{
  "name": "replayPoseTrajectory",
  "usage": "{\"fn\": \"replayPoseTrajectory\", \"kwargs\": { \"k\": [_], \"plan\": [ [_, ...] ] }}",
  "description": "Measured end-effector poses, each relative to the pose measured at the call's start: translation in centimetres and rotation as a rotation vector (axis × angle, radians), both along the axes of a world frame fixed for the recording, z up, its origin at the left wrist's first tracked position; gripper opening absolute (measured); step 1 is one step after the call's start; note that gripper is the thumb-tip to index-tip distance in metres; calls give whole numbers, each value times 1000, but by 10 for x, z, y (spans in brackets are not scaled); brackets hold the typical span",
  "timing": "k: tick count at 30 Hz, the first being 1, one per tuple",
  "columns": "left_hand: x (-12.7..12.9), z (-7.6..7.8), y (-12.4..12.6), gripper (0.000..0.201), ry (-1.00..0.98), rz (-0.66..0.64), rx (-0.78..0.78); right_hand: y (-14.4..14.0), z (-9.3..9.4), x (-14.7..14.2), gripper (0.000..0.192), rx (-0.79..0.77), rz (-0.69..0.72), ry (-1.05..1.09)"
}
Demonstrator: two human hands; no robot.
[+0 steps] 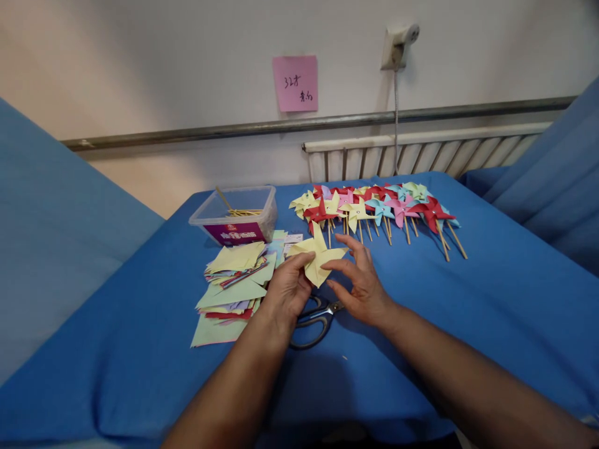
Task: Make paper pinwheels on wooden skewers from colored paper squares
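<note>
My left hand (pixel 291 284) pinches a pale yellow paper pinwheel (pixel 320 257) with its thumb on the front, near the middle. The pinwheel has pointed blades and no stick shows on it. At its right side is my right hand (pixel 360 284), fingers spread and curved; the index fingertip is close to the lower right blade, and whether it touches I cannot tell. Beneath both hands, a pair of scissors (pixel 312 330) with dark handles lies on the blue cloth (pixel 397 386), its blades partly hidden by my right hand.
Stacks of coloured paper (pixel 229 299) lie at the left, before a clear plastic box (pixel 259 194) holding wooden sticks (pixel 246 212). Finished pinwheels on sticks (pixel 358 212) lie in rows at the back right. A pink note (pixel 296 84) is on the wall above a metal rail (pixel 224 131).
</note>
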State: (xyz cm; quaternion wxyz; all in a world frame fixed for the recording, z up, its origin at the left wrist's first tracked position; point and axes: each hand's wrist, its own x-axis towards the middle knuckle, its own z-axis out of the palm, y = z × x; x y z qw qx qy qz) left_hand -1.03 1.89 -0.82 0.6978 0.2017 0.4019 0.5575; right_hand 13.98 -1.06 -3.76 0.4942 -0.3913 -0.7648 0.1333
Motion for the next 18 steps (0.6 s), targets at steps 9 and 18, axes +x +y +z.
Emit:
{"fn": "replayPoseTrajectory", "kwargs": {
  "k": [9,18],
  "plan": [
    [11,-8,-10,17,103,-41,2,3,2,0,5,-68,-51,158],
    [13,-6,-12,22,139,-67,25,9,0,2,9,-226,-127,280]
  ]
}}
